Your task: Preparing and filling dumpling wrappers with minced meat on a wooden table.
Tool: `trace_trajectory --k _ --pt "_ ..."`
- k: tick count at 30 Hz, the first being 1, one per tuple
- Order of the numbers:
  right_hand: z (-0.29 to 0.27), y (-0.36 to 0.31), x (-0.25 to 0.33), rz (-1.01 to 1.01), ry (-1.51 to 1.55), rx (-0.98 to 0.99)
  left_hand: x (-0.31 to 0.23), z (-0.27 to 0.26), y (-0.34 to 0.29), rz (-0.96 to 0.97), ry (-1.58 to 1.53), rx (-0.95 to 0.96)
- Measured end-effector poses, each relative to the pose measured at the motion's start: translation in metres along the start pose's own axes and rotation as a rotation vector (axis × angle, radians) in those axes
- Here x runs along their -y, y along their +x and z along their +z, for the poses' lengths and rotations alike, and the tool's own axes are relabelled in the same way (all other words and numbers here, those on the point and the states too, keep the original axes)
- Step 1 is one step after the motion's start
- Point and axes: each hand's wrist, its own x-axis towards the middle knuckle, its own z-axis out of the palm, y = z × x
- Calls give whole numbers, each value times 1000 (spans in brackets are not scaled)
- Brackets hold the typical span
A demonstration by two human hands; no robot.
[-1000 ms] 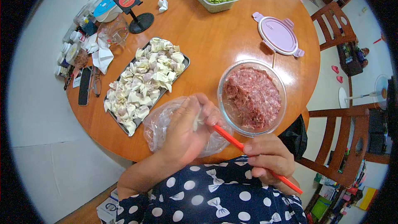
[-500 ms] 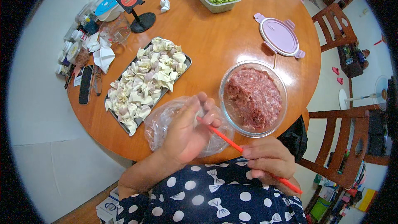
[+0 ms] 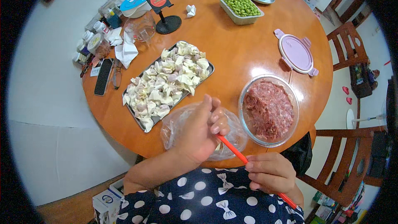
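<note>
My right hand (image 3: pixel 271 172) grips a red chopstick (image 3: pixel 233 149), whose far end goes in against the curled fingers of my left hand (image 3: pixel 199 137). Those fingers are closed palm-up, and whatever they hold is hidden. Beneath my left hand lies a crumpled clear plastic bag (image 3: pixel 170 129), with something pale just showing in it. A round glass bowl (image 3: pixel 241 118) of pink minced meat (image 3: pixel 271 110) stands beyond my right hand. To the left, a dark tray (image 3: pixel 210 71) is covered with several folded, filled wontons (image 3: pixel 166 83).
A lilac lid (image 3: pixel 296 54) lies behind the bowl. Farther back is a tub of green beans (image 3: pixel 240 10). A black phone stand (image 3: pixel 168 24), a clear jug (image 3: pixel 143 29), crumpled tissues (image 3: pixel 126 52) and a phone (image 3: pixel 103 76) sit at the left.
The view has shifted, so the table sits farther right in the picture. My left fingers have curled tighter around the chopstick's end. The right hand still holds the chopstick.
</note>
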Motion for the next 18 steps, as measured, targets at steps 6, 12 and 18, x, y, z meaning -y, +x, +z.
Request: trace_trajectory --k 6,12,18 --pt "4 6 -7 -81 -39 139 -5 -4 -2 70 92 25" --pt "4 12 -5 -141 29 158 -24 -5 3 164 182 -88" --pt "-11 -12 3 98 18 -184 -96 -2 27 696 419 51"
